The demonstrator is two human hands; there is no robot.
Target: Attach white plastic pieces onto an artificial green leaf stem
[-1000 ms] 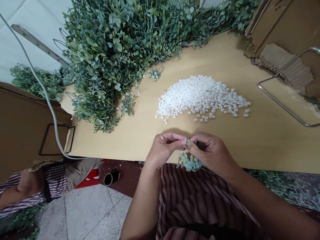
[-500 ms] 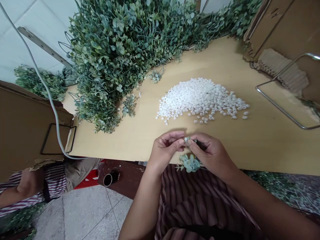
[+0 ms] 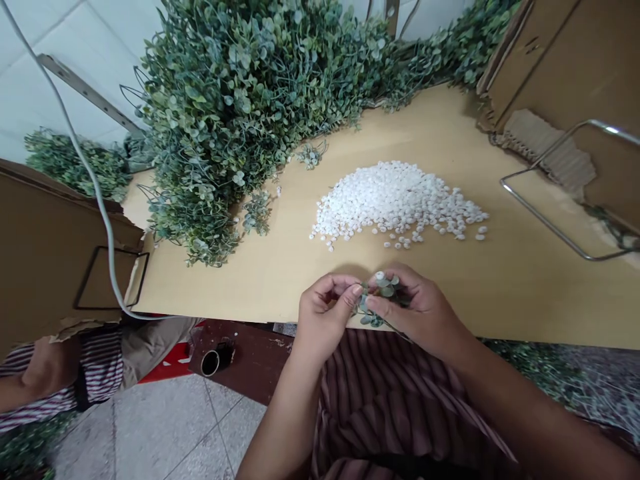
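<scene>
Just above the table's front edge, a small artificial leaf sprig [image 3: 387,287] is between my two hands. My right hand [image 3: 417,300] is closed round it, thumb and fingers pinching the stem and leaves. A white bead-like piece [image 3: 380,275] sits at the sprig's upper tip. My left hand [image 3: 327,303] pinches at the sprig's left side with thumb and forefinger; a leaf or stem end there is partly hidden by the fingertips. Beyond my hands lies a heap of small white bead-like pieces [image 3: 395,193], with several loose ones along its near edge.
A large pile of artificial greenery [image 3: 240,100] covers the back left of the table [image 3: 500,287]. Cardboard boxes stand left and right, a metal wire frame [image 3: 545,220] by the right one. A white cable [image 3: 100,200] hangs at left. Another person's arm [image 3: 45,373] and a mug [image 3: 210,363] are lower left.
The sprig has turned and risen between my hands; its white tip now points up and away from my left fingertips. My left fingers have shifted down to another part of it.
</scene>
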